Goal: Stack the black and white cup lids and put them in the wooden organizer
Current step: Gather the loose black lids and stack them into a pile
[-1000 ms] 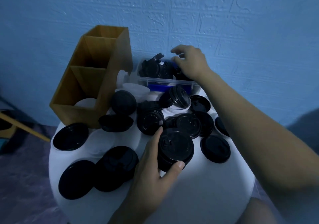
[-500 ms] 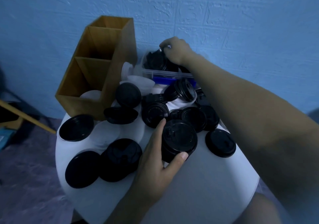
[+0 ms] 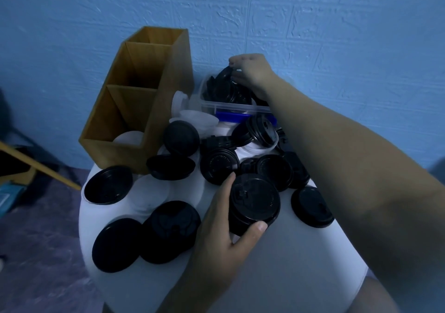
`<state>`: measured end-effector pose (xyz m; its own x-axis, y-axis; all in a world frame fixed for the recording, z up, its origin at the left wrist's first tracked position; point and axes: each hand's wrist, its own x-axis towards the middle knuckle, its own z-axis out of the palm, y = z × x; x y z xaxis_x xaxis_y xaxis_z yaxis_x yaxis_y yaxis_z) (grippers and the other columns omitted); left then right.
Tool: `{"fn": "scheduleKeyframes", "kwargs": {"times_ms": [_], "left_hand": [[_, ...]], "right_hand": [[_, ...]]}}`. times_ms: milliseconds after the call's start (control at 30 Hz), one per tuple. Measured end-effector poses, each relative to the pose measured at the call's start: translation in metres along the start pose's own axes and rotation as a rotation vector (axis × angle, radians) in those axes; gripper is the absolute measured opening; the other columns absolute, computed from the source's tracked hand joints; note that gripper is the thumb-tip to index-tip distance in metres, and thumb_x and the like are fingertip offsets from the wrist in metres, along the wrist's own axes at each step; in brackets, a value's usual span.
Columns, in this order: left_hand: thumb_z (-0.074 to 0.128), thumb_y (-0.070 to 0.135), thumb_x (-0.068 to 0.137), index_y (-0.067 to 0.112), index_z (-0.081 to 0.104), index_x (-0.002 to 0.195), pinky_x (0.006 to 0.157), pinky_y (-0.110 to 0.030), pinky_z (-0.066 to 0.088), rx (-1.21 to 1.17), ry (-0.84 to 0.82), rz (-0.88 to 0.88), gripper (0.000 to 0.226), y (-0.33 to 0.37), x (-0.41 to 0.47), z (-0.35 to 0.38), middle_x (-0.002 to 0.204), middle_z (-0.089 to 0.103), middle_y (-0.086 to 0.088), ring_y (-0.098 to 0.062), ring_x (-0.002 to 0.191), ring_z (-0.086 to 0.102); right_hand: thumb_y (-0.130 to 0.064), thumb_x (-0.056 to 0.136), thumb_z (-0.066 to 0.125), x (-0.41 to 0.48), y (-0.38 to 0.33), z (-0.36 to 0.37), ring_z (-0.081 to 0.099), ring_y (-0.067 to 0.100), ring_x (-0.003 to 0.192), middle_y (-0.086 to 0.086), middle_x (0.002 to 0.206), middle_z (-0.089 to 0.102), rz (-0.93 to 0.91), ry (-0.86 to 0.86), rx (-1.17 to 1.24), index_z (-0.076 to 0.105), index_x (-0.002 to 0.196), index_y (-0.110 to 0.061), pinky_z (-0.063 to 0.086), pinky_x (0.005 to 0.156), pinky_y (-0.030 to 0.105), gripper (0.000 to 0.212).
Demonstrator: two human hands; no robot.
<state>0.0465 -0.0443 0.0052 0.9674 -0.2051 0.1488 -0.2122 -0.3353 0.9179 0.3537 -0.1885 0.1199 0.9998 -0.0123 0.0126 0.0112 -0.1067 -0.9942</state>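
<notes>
Blue textured wall [image 3: 337,23] behind, round white table [image 3: 277,276] crowded with lids. Head view, the only one: left hand [image 3: 221,235] is clamped on the black stack [image 3: 254,199] near mid-table, thumb on the near rim and fingers curled round the far left side. My read is that it's bracing the stack so it doesn't slide while more lids go on. Right hand [image 3: 252,74] reaches across to the clear tub [image 3: 236,104] at the back by the wall, fingertips pinched together on the rim of a black lid [image 3: 222,75] tilted up out of the jumble. An edge grip is likely the only way in, since the lids there lie tangled. Organizer [image 3: 154,110] stands back left, stepped compartments open at the top. The front one holds a white lid [image 3: 128,136]; the bottoms of the other two are too dark to tell. More white lids [image 3: 199,117] sit between organizer and tub, and loose black lids [image 3: 108,185] are scattered front and left. Looks early in the task, with most lids unstacked.
</notes>
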Motion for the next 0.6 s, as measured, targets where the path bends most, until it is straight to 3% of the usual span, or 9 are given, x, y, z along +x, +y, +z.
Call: {"fn": "scheduleKeyframes", "kwargs": {"times_ms": [100,200,300,467,600], "left_hand": [[0.070,0.041,0.092,0.057,0.015,0.153,0.110,-0.005,0.027,-0.006,0.004,0.002,0.084,-0.001,0.000,0.000,0.155,0.033,0.032,0.010,0.144,0.029],[0.072,0.043,0.090,0.060,0.017,0.151,0.118,-0.025,0.033,-0.035,0.003,-0.007,0.084,-0.002,0.002,-0.001,0.154,0.036,0.030,0.006,0.143,0.033],[0.068,0.052,0.083,0.061,0.019,0.150,0.117,-0.040,0.038,-0.063,0.004,-0.026,0.084,-0.001,0.003,-0.002,0.153,0.042,0.025,0.001,0.142,0.039],[0.064,0.055,0.080,0.056,0.021,0.152,0.115,-0.036,0.041,-0.032,0.024,-0.015,0.084,-0.002,0.003,0.000,0.150,0.045,0.024,0.003,0.138,0.043],[0.064,0.057,0.078,0.059,0.022,0.150,0.109,-0.029,0.044,-0.051,0.013,-0.017,0.083,-0.003,0.004,0.001,0.151,0.044,0.024,0.001,0.139,0.043]], "right_hand": [[0.001,0.090,0.058,-0.005,-0.005,-0.002,0.051,0.027,0.077,0.013,0.079,0.049,-0.013,0.054,0.165,0.060,0.079,-0.004,0.044,0.070,0.031,0.012],[-0.002,0.096,0.058,-0.025,-0.018,-0.013,0.069,0.019,0.083,0.007,0.084,0.067,-0.100,0.098,0.259,0.069,0.093,-0.007,0.055,0.074,0.023,0.013],[-0.004,0.099,0.056,-0.072,-0.030,-0.034,0.072,0.020,0.092,0.008,0.098,0.073,-0.160,0.085,0.342,0.071,0.101,-0.007,0.058,0.088,0.026,0.016],[-0.017,0.090,0.072,-0.170,0.006,-0.067,0.059,0.021,0.088,0.008,0.095,0.064,-0.164,0.042,0.145,0.076,0.098,-0.019,0.048,0.081,0.033,0.009],[0.001,0.089,0.069,-0.205,0.046,-0.083,0.058,0.016,0.088,0.005,0.109,0.058,-0.115,0.006,0.068,0.072,0.110,-0.022,0.049,0.085,0.028,0.031]]}}
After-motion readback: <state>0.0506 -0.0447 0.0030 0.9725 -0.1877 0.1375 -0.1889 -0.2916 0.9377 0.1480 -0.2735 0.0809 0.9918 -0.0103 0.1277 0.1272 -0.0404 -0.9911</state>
